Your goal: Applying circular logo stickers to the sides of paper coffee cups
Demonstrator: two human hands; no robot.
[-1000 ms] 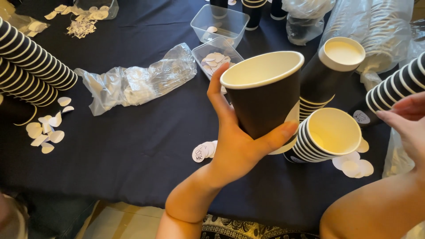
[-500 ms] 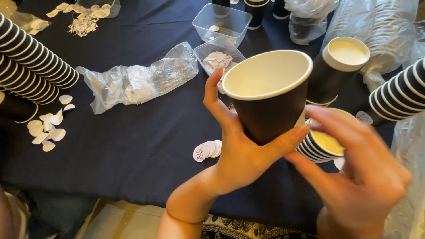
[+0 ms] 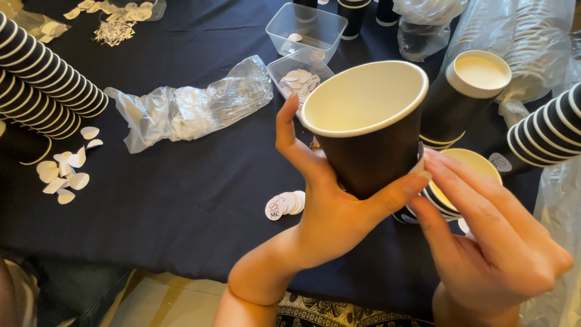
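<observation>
Above the dark-clothed desk (image 3: 181, 200), my left hand (image 3: 330, 218) holds a black paper cup with a white inside (image 3: 366, 121), mouth tilted toward me. The grip is closed around the cup's lower wall: thumb on the near side, fingers wrapped behind. My right hand (image 3: 490, 242) has come in just right of the cup, its fingertips (image 3: 433, 166) touching the wall near the left thumb; whether they pinch a small sticker I cannot tell, so I call that hand's grip uncertain.

Right of the held cup, a short stack of black-and-white nested cups (image 3: 463, 181) stands open-mouthed, and behind that a taller black cup stack with a white base up (image 3: 466, 97). Just left of and below the held cup lies a small fan of round white stickers (image 3: 284, 204). Behind it sit two clear plastic tubs (image 3: 302, 54), and far to its left a crumpled clear plastic sleeve (image 3: 193, 106), beyond which is a long lying stack of striped cups (image 3: 48, 85).

To do this well, I judge the left hand should hold the cup steady without denting the wall, while the right fingertips press flat and smooth.
</observation>
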